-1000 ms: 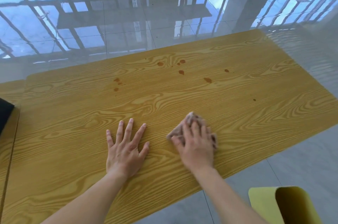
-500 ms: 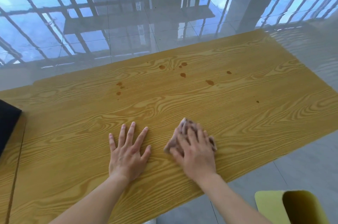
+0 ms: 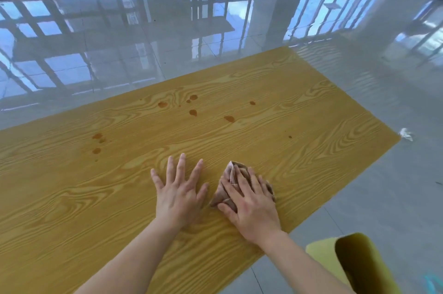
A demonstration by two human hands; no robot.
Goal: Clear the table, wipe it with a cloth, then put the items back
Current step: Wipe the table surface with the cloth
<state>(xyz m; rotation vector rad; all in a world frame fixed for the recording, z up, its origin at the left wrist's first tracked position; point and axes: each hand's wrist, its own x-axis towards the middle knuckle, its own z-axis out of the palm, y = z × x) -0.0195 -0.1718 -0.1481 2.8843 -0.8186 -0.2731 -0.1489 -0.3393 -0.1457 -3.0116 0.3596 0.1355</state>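
Under the right hand [image 3: 251, 205], a folded pinkish-brown cloth [image 3: 229, 175] is pressed flat against the wood-grain bench [image 3: 72, 197], close to its near edge. The fingers are laid straight and slightly spread over the cloth rather than curled round it, so nothing is gripped. The weight of the palm is judged to be what holds the cloth to the surface for wiping.

Just beside the cloth, and seemingly not touching it, the left hand [image 3: 178, 195] is spread flat on bare wood, fingers splayed and nothing held. It is probably set there as a brace, so that the body can be leaned forward over the bench.

Ahead of the right hand, well apart from the cloth, a scatter of brown stains [image 3: 193, 112] can be seen. A smaller cluster [image 3: 97, 136] lies ahead and to the left of the left hand. Neither group is touched by the cloth, so the wiping is judged to be at an early stage. No items are seen on the visible part of the bench, so the clearing appears done. A long forward reach would be needed to bring the cloth over the marks.

Behind and to the right of the right wrist, what appears to be a yellow chair [image 3: 354, 262] stands on the glossy tiled floor [image 3: 167, 41].
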